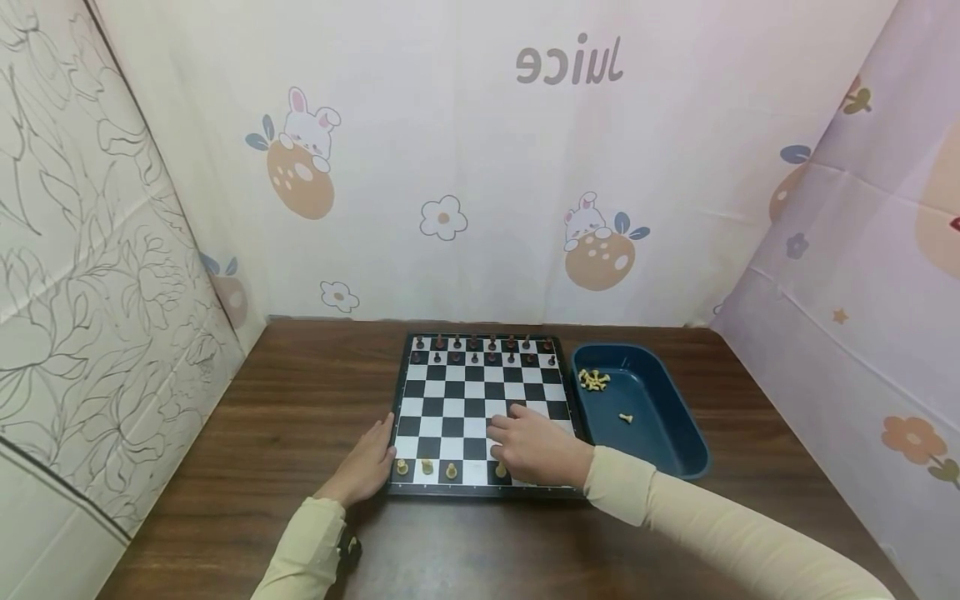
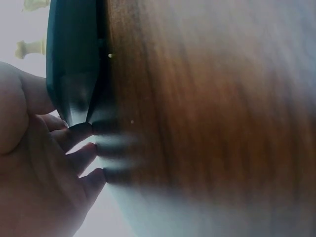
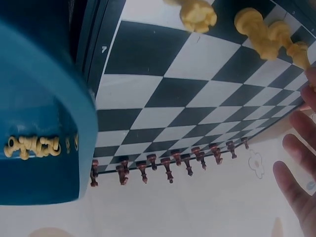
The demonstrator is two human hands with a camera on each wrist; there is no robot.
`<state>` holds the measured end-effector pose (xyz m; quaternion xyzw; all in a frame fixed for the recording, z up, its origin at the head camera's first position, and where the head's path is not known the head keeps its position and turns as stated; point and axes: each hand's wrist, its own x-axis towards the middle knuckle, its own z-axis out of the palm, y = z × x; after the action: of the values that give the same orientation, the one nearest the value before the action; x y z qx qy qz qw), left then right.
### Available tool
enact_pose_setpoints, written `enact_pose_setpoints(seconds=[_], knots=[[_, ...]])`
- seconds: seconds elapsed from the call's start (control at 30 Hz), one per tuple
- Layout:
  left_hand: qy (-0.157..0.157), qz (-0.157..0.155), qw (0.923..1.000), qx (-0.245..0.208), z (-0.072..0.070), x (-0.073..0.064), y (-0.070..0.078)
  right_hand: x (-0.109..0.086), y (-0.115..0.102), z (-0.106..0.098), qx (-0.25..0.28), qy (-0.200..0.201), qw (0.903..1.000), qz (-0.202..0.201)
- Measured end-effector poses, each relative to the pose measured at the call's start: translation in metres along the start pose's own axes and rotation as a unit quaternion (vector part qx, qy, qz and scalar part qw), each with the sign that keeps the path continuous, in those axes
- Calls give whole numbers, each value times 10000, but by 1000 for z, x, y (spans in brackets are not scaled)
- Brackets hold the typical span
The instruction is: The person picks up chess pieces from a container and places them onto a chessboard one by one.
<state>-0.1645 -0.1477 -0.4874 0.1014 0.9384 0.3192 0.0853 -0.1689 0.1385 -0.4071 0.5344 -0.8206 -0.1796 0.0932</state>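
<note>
On the black-and-white chessboard [image 1: 453, 408], reddish-brown chess pieces [image 1: 474, 343] fill the two far rows. Light yellow chess pieces [image 1: 451, 472] stand along the near row. My left hand [image 1: 365, 462] rests against the board's left edge, its fingertips on the tabletop in the left wrist view. My right hand [image 1: 536, 446] reaches over the near right part of the board. In the right wrist view its fingers [image 3: 302, 123] are spread, and the uppermost meet a light piece [image 3: 298, 52] at the image edge. Whether they pinch it is cut off from sight.
A blue tray [image 1: 678, 417] stands beside the board's right edge. It holds a cluster of light chess pieces [image 1: 594, 381] and a single pawn [image 1: 626, 417]. The brown wooden table [image 1: 315, 375] ends at a patterned curtain [image 1: 487, 167] behind.
</note>
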Motion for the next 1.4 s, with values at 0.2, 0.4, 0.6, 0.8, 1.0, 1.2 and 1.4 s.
enact_pose_setpoints(seconds=[0.2,0.4,0.6,0.8,1.0,1.2,1.4], knots=[[-7,50,10000,21,1,-1,1,0,-2,3,4,-11,10000,10],[12,43,10000,-22,-2,-3,3,-3,0,2,56,-113,9999,81],[-34,-6,10000,-6,-1,-1,2,-12,13,-8,45,-170,9994,306],[-29,-12,10000,-6,-1,2,1,-30,45,-19,-211,-81,9971,727],[-29,8,10000,15,-3,2,2,-53,81,-21,-340,-3,9923,1190],[-31,23,10000,25,-2,2,0,-72,111,-4,-277,485,9854,1609],[-26,68,10000,43,0,1,0,-85,127,28,4,363,9742,2226]])
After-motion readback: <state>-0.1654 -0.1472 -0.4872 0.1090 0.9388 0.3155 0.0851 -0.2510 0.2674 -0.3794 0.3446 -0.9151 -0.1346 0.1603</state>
